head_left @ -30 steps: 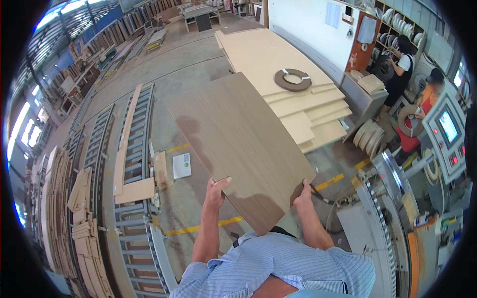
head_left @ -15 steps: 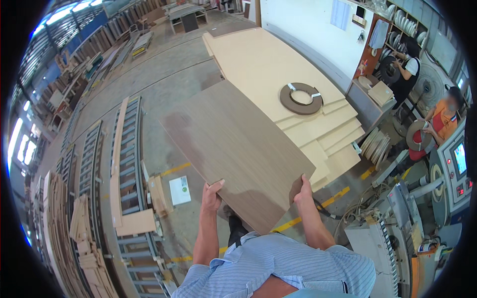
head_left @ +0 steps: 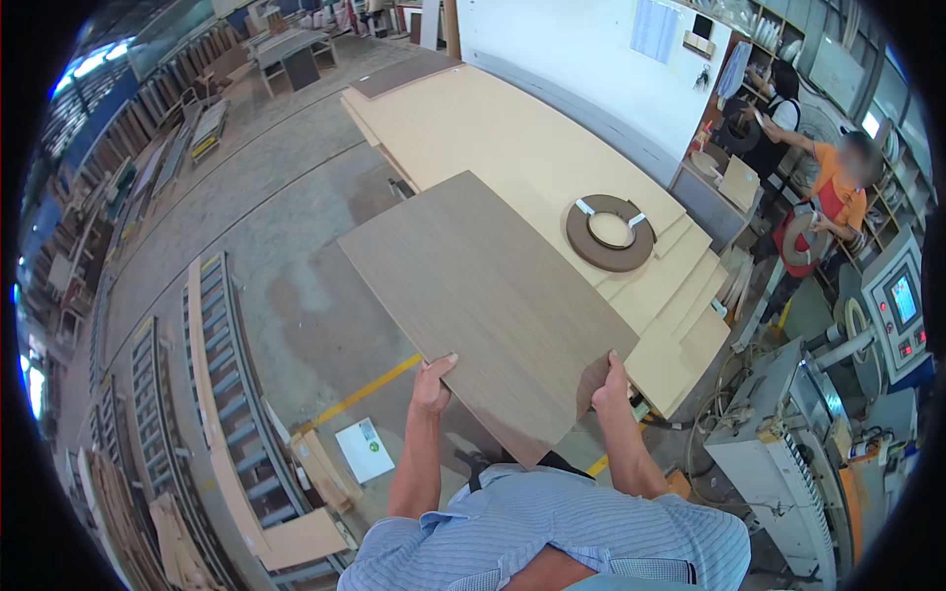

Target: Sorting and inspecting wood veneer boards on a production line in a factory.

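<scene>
A wide brown wood-grain panel is held out in front of my body, tilted, one corner toward my waist. My left hand grips its left edge, thumb on the top face. On the opposite edge my right hand clasps the panel, its thumb over the top; the fingers of both hands are hidden beneath. Beyond the panel lies a stack of pale boards, fanned in steps at its right end. A coil of brown edge banding with white ties rests on that stack.
Roller conveyors run along the left, with pale strips on them. A white box sits on the floor. To the right stand a machine and control screen. Two people, one in an orange top, handle coils by the shelves.
The view has turned, and the panel in my hands sits slightly further right and lower against the stack. The person in orange has come closer to the other person, an arm reaching out.
</scene>
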`<move>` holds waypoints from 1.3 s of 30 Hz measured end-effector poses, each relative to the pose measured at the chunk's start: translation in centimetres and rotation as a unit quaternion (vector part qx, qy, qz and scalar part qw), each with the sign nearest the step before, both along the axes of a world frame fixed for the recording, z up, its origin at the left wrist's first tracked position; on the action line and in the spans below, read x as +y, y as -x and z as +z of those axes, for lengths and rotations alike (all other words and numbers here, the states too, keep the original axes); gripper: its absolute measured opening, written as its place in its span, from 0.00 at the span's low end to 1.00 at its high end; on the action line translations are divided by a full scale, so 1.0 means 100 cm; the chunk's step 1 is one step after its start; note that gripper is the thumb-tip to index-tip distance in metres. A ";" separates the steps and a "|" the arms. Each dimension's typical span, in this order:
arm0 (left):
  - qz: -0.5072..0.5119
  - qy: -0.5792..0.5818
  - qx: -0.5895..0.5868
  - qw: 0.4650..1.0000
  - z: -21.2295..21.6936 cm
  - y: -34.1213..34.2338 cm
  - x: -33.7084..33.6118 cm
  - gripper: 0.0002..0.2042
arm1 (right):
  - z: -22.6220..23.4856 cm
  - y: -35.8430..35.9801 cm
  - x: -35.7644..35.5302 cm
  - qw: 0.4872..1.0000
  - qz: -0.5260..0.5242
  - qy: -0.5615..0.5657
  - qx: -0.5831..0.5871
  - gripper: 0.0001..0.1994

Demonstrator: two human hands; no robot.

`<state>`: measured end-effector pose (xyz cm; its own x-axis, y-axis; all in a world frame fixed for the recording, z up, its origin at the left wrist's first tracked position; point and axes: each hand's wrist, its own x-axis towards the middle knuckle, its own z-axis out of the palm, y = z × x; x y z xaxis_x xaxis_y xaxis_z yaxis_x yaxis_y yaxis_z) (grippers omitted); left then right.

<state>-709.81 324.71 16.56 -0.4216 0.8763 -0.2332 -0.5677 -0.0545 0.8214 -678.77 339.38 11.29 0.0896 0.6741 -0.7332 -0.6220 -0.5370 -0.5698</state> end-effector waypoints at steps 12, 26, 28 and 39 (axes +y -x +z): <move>-0.029 0.000 0.048 0.998 -0.028 0.112 0.117 0.21 | -0.024 0.106 0.093 0.998 -0.064 -0.018 0.017 0.33; -0.125 0.031 -0.123 0.984 -0.076 0.199 0.201 0.16 | -0.035 0.156 0.105 0.990 -0.124 0.024 -0.058 0.31; -0.156 0.018 -0.132 0.979 -0.083 0.215 0.208 0.20 | -0.040 0.167 0.099 0.985 -0.163 0.013 -0.061 0.29; -0.162 0.085 -0.205 0.961 -0.098 0.260 0.232 0.18 | -0.033 0.218 0.065 0.983 -0.180 0.011 -0.036 0.19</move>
